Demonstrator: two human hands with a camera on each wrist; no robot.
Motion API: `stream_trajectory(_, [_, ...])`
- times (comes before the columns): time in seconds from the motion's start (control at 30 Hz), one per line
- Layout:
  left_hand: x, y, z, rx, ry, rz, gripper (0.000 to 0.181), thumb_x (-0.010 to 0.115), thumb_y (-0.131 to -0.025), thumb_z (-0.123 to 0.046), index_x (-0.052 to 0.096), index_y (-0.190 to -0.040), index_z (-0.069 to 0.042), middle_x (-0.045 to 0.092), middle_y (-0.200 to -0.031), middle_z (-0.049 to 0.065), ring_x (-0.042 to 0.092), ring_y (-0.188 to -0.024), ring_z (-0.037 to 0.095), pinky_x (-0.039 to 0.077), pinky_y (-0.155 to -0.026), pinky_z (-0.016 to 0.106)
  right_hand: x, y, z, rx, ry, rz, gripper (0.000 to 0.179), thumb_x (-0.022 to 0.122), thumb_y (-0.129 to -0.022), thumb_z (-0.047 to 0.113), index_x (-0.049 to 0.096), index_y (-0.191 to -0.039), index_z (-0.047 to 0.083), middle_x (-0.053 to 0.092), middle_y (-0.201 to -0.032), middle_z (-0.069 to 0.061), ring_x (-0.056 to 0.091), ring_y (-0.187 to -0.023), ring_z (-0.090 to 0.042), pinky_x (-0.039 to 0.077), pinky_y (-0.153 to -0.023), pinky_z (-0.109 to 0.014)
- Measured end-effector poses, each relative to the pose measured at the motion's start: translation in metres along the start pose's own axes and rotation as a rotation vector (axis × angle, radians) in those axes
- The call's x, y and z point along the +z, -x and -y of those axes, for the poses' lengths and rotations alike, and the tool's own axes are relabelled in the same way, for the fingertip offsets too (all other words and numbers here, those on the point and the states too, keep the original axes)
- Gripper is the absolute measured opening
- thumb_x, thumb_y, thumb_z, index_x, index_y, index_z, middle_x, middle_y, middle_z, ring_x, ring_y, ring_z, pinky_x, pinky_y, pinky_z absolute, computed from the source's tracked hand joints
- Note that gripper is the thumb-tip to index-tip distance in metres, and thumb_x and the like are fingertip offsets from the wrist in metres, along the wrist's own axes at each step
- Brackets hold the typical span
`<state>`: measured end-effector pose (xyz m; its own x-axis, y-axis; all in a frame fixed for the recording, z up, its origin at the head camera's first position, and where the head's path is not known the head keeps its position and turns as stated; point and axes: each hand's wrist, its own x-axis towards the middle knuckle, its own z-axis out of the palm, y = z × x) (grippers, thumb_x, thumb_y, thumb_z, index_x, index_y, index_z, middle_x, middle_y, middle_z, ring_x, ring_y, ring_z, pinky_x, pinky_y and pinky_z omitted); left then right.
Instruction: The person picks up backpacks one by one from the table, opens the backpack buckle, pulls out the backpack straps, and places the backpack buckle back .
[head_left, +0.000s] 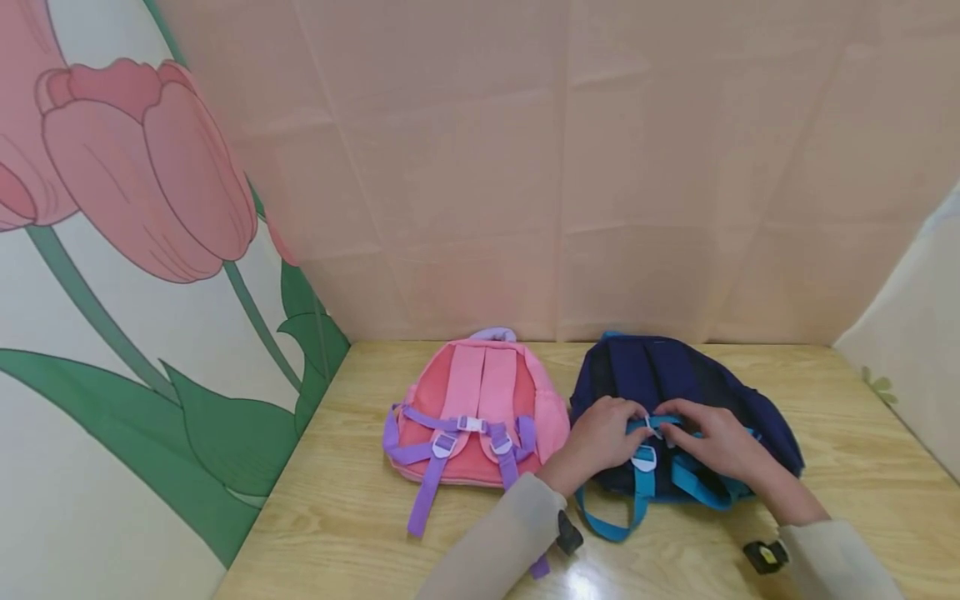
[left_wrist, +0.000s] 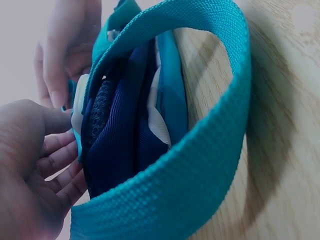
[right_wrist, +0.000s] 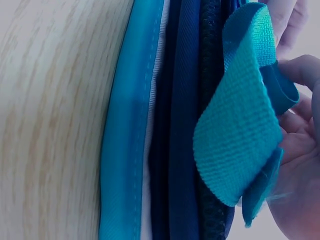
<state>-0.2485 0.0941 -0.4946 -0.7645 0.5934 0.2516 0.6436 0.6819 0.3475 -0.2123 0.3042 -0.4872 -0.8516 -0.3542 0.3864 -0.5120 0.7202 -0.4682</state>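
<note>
A navy backpack [head_left: 678, 367] with teal straps lies on the table, its strap side facing up. Over its middle, my left hand [head_left: 600, 442] and right hand [head_left: 716, 437] nearly meet at the fingertips. Between them sits a small white buckle [head_left: 652, 425] on the teal chest strap. My left thumb and fingers pinch the buckle's side of the strap. The right thumb and fingers pinch the teal strap [right_wrist: 280, 90] on the other side. A loose teal strap loop [left_wrist: 235, 100] hangs toward the left wrist camera. Fingers partly hide the buckle.
A pink backpack [head_left: 480, 375] with purple straps [head_left: 427, 496] lies to the left, close to my left forearm. Its white chest buckle [head_left: 472, 424] is fastened. Behind both bags hangs a beige cloth [head_left: 465, 192]. A tulip-printed panel [head_left: 150, 167] stands at the left.
</note>
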Motion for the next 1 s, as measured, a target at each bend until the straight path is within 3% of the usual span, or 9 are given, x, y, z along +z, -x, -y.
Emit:
stream_trajectory(0.47, [0.0006,-0.0003,0.0007,0.020,-0.006,-0.004,0.026,0.061,-0.101,-0.042,0.070,-0.120,-0.027,0.067,-0.111,-0.015,0.056,-0.104,0.002,0.043,-0.089,0.011,0.0014,0.0009,-0.0011,-0.005,0.010,-0.023,0.016,0.075,-0.090,0.009,0.067,-0.102,0.017,0.066,-0.088,0.008,0.048,-0.069,0.000,0.042,-0.059,-0.022])
stream_trajectory(0.73, [-0.0023,-0.0003,-0.0003,0.016,-0.006,-0.002,0.025,0.062,-0.100,-0.041,0.071,-0.119,-0.027,0.067,-0.108,-0.015,0.056,-0.103,0.001,0.043,-0.088,0.010,0.0012,-0.0011,-0.0014,-0.001,0.013,-0.008,0.019,0.074,-0.093,0.011,0.069,-0.110,0.017,0.072,-0.099,0.002,0.058,-0.078,0.002,0.053,-0.066,-0.026])
stream_trajectory(1.0, [-0.0035,-0.0002,-0.0014,0.011,-0.009,0.005,0.024,0.062,-0.101,-0.041,0.071,-0.117,-0.027,0.067,-0.106,-0.016,0.055,-0.100,0.001,0.043,-0.086,0.010,-0.0001,-0.0010,0.0004,0.018,0.014,0.002,0.014,0.074,-0.093,0.014,0.069,-0.105,0.020,0.071,-0.095,0.005,0.054,-0.074,0.001,0.049,-0.063,-0.026])
